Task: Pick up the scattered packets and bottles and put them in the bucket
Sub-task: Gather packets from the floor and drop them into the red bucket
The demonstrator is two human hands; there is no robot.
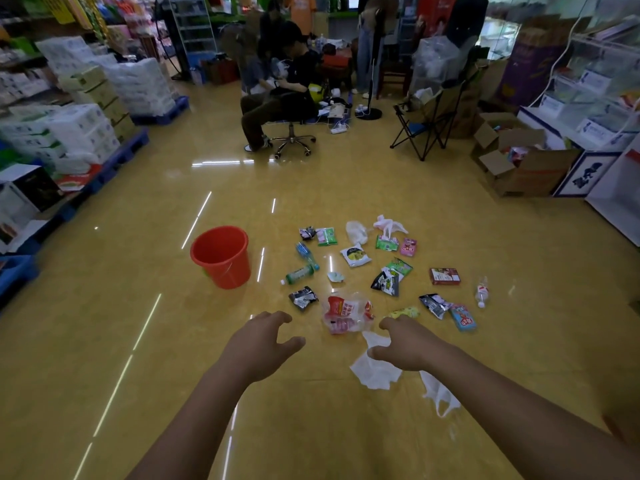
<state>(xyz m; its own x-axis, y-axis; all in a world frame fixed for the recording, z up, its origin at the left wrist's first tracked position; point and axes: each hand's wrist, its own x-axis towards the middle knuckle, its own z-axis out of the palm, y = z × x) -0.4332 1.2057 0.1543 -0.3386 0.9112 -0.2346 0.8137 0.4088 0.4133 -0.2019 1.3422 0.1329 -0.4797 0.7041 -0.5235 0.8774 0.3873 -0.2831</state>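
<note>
A red bucket (221, 258) stands upright on the yellow floor, left of a scatter of several packets and bottles. Among them lie a green-label bottle (300, 274), a blue bottle (306, 254), a clear bottle (481, 292), a red box (444, 276), a black packet (303, 297) and a clear bag of red and pink packets (347, 312). My left hand (265, 344) hovers with loosely curled fingers, holding nothing, just left of that bag. My right hand (403, 342) hangs likewise empty over a white tissue (375, 372), partly covering a yellow packet (405, 312).
A white plastic bag (440, 396) lies under my right forearm. A person sits on an office chair (292, 138) beyond the litter. A folding chair (429, 123) and open cardboard boxes (519, 168) stand at right; stacked goods on blue pallets (114, 157) line the left.
</note>
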